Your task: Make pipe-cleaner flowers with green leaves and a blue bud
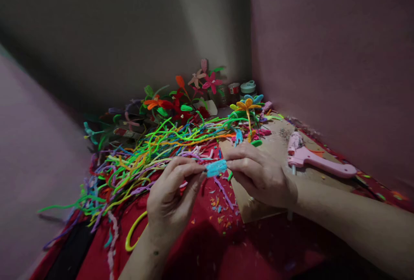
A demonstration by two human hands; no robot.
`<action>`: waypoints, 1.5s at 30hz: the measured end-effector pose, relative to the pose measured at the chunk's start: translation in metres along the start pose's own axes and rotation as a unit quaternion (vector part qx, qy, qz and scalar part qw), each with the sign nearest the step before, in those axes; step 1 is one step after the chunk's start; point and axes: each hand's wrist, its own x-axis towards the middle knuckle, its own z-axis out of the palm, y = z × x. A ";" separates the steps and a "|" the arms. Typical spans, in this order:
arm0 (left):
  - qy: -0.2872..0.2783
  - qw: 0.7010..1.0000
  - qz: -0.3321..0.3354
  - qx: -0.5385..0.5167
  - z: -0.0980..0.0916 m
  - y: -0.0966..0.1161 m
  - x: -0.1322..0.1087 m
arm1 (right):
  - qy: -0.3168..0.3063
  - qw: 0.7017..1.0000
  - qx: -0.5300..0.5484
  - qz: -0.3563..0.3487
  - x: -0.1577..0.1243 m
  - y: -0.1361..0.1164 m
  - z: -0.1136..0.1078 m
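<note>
A short light-blue piece of folded pipe cleaner (216,168) is stretched between my two hands above the red cloth. My left hand (176,189) pinches its left end between thumb and fingertips. At the other end, the fingertips of my right hand (258,174) are closed on it. Just beyond the hands lies a big tangle of loose pipe cleaners (155,142) in green, orange, purple and other colours. Another light-blue pipe cleaner piece (238,136) lies behind my right hand.
A pink glue gun (320,161) lies on a brown board (268,137) at the right. Finished pipe cleaner flowers (211,82) stand at the back by the wall, near a lidded jar (248,86). Small coloured clippings (221,219) litter the red cloth (200,250).
</note>
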 end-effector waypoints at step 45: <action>0.032 0.915 -0.311 -0.257 0.017 0.001 0.003 | -0.005 0.950 0.182 0.254 -0.004 -0.005 0.013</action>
